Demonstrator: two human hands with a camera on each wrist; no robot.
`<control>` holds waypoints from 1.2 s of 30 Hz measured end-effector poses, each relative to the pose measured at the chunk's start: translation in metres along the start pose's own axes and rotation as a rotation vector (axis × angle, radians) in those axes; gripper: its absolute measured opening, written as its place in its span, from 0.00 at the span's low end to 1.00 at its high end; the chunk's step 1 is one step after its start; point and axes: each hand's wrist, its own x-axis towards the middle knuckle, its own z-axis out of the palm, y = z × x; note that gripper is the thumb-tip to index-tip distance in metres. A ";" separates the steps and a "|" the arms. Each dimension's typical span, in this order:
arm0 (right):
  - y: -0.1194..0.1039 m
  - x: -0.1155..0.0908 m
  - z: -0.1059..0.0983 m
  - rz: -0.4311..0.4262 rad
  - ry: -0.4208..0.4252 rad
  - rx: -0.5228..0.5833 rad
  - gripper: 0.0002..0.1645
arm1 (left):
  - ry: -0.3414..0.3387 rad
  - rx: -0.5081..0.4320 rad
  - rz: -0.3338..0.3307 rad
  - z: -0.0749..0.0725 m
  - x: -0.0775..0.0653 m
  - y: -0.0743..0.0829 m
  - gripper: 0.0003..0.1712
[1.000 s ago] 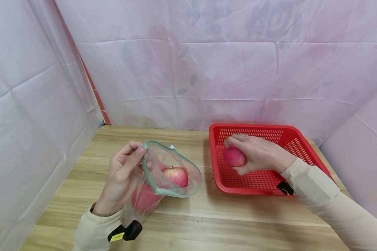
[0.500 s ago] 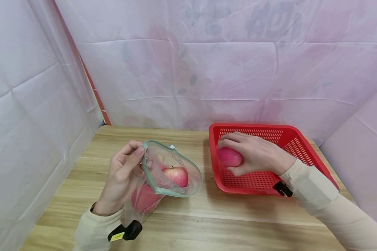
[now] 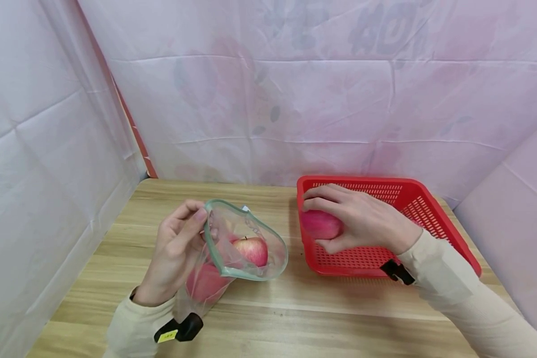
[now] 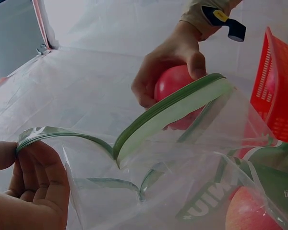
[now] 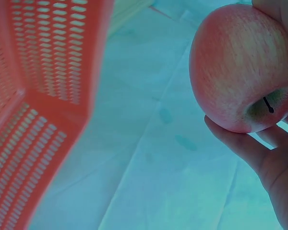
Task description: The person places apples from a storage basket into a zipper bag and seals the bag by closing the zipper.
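My left hand (image 3: pixel 174 253) pinches the green zip edge of a clear plastic zip bag (image 3: pixel 246 273), whose mouth gapes toward the right. A red-and-yellow apple (image 3: pixel 252 250) shows in that mouth, and more red fruit (image 3: pixel 204 284) shows through the bag's side. Fingers and thumb of my right hand (image 3: pixel 362 219) grip a pink-red apple (image 3: pixel 321 224) over the left rim of the red basket (image 3: pixel 349 270). In the right wrist view the gripped apple (image 5: pixel 240 72) has its stem visible. Beyond the bag's green edge (image 4: pixel 168 108), the left wrist view shows the right hand (image 4: pixel 170 57).
A wooden table (image 3: pixel 268 318) carries bag and basket, with a strip of bare wood between them. White printed sheeting (image 3: pixel 322 109) hangs behind the table and along both sides. The basket's slotted wall (image 5: pixel 48 52) is close in the right wrist view.
My right hand has carried the apple leftward, from inside the basket to its left rim. The left hand and the bag have hardly moved.
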 end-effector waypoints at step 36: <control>-0.048 0.048 0.019 -0.211 0.177 0.186 0.35 | 0.024 0.006 -0.011 -0.001 -0.005 0.004 0.16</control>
